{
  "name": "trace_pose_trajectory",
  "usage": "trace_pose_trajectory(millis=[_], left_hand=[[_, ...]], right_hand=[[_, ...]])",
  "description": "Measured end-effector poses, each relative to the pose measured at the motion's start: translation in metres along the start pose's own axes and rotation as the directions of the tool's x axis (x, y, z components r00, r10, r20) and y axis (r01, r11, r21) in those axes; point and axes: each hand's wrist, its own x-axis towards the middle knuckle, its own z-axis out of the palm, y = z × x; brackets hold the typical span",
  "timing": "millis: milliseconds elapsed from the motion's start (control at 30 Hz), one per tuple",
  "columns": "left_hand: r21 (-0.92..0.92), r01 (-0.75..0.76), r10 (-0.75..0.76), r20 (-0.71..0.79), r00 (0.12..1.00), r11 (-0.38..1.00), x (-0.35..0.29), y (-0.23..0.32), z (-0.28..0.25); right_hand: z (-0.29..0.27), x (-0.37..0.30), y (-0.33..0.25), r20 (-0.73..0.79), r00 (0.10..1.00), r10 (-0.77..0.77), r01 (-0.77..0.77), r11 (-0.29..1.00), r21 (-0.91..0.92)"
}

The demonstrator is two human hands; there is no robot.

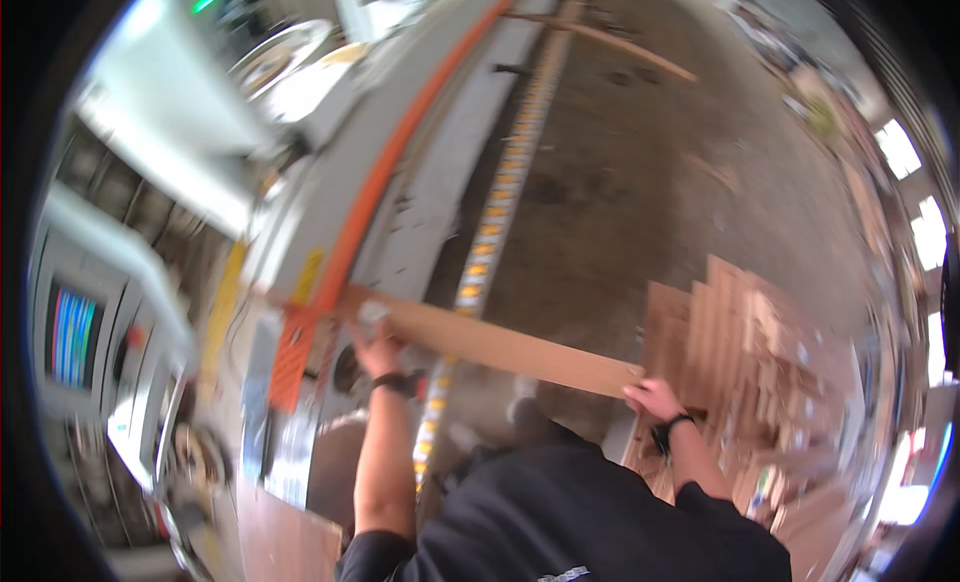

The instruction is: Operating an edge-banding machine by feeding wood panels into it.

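A long, flat wooden board (520,354) lies crosswise in front of me, its left end over the edge of a machine and its right end reaching toward the stacked boards. My right hand (655,397) pinches the board's right end between thumb and fingers. Near the other end, my left hand (377,352) grips the board's near edge, with its fingertips blurred and partly hidden. The machine (400,232) has a long grey bed with an orange strip (385,167) along it. A row of yellow and white rollers (490,227) runs beside the bed, under the board.
Stacks of wooden boards (740,332) stand close by my right arm. A control panel with a lit screen (74,334) is at the far left. Beyond the rollers, a loose strip of wood (640,54) lies over the concrete floor (610,182). A brown panel (285,537) sits at lower left.
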Motion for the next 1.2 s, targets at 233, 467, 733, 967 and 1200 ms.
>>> trace_pose_trajectory(millis=[233, 467, 733, 967, 1200], left_hand=[[0.165, 0.129, -0.159, 0.182, 0.971, 0.978, -0.003, 0.038, 0.025], [0.252, 0.103, -0.197, 0.385, 0.902, 0.962, -0.098, 0.019, 0.034], [0.398, -0.097, -0.111, 0.467, 0.877, 0.912, -0.113, -0.007, 0.018], [0.496, -0.213, -0.093, 0.521, 0.848, 0.842, -0.109, -0.006, 0.024], [0.507, -0.335, -0.049, 0.602, 0.797, 0.794, -0.121, -0.003, 0.03]], right_hand=[[-0.029, 0.014, -0.005, -0.409, 0.83, -0.379, 0.086, 0.812, -0.578], [-0.092, -0.092, -0.089, -0.721, 0.6, -0.347, -0.031, 0.89, -0.454], [-0.258, -0.116, -0.043, -0.746, 0.515, -0.422, -0.459, 0.599, -0.656], [-0.321, -0.087, -0.021, -0.711, 0.617, -0.339, -0.541, 0.473, -0.695], [-0.265, -0.113, -0.06, -0.562, 0.712, -0.422, -0.413, 0.395, -0.821]])
